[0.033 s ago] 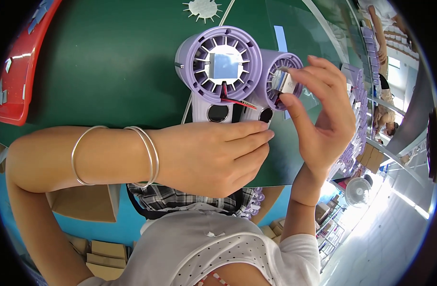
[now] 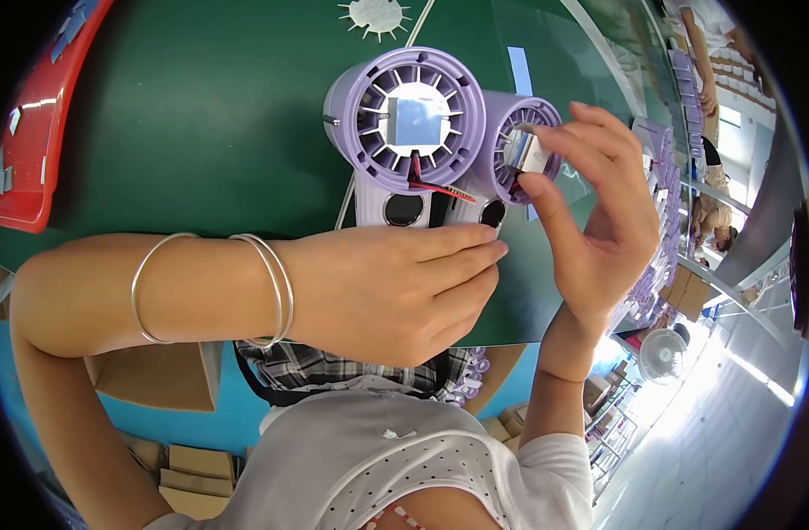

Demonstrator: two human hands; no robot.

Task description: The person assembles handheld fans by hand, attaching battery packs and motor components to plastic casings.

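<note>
Two purple handheld fans stand side by side with their round heads facing up. On the larger-looking left fan [image 2: 341, 110], a spiked metal disc carries a blue-grey square pad [image 2: 418, 122]; red and black wires come out below it. My left hand [image 2: 400, 291] is closed across the fan handles, its thumb hidden. Thumb and forefinger of my right hand [image 2: 603, 208] pinch a small white square piece [image 2: 533, 157] at the head of the right fan [image 2: 497, 141]. Whether that piece touches the disc inside I cannot tell.
A loose spiked metal disc [image 2: 378, 16] lies at the far side of the green table [image 2: 219, 115]. At the left sits a red tray [image 2: 56, 132] with small blue-grey pieces. A blue strip [image 2: 518, 71] lies behind the right fan; several purple fan parts [image 2: 656, 159] are crowded at the right.
</note>
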